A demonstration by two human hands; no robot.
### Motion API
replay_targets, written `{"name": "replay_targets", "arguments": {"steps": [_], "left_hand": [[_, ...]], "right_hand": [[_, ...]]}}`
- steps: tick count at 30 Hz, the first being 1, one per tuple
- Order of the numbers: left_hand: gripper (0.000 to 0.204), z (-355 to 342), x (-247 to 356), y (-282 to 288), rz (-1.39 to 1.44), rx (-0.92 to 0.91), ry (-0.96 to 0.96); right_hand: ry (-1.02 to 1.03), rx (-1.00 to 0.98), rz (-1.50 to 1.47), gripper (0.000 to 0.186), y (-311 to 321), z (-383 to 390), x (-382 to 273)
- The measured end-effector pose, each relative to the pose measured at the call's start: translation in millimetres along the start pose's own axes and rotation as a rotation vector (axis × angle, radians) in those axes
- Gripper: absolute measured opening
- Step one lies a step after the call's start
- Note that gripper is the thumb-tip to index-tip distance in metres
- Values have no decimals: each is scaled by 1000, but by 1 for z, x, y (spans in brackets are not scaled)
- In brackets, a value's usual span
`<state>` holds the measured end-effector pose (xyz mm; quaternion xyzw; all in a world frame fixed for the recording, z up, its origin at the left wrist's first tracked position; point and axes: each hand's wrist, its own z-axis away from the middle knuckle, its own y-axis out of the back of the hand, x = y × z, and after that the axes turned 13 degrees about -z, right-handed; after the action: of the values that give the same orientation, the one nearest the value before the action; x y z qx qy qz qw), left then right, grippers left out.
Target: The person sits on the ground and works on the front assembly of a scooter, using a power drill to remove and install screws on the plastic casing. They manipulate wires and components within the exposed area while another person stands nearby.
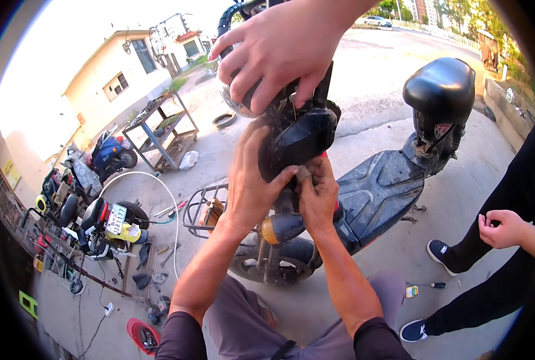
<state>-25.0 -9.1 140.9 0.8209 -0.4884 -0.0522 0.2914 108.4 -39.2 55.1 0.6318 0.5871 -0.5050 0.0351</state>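
Observation:
My left hand (249, 174) grips the side of a black plastic housing (300, 138) on the scooter's front end, thumb along its lower edge. My right hand (316, 192) is closed just beneath that housing, fingertips pinched on something I cannot make out, with a bit of red behind them. Below my hands are an amber-lensed lamp (273, 228), a front wheel (252, 264) and a wire rack (192, 216). The black footboard (369, 198) lies to the right. Another person's hand (267, 54) reaches from above onto the upper part of the front end.
A person in dark trousers (459, 300) stands at right. At left are parked scooters (108, 150), a metal cart (159, 132), a pale hose (171, 192), loose tools (165, 258) and a red helmet-like container (138, 333). A black seat (438, 84) rises behind the footboard.

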Motion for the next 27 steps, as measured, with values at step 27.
{"name": "replay_targets", "arguments": {"steps": [27], "left_hand": [[104,-24,-9,31,-235,-149,-198]], "right_hand": [[54,-222,-107,57,7,-8,5]]}}
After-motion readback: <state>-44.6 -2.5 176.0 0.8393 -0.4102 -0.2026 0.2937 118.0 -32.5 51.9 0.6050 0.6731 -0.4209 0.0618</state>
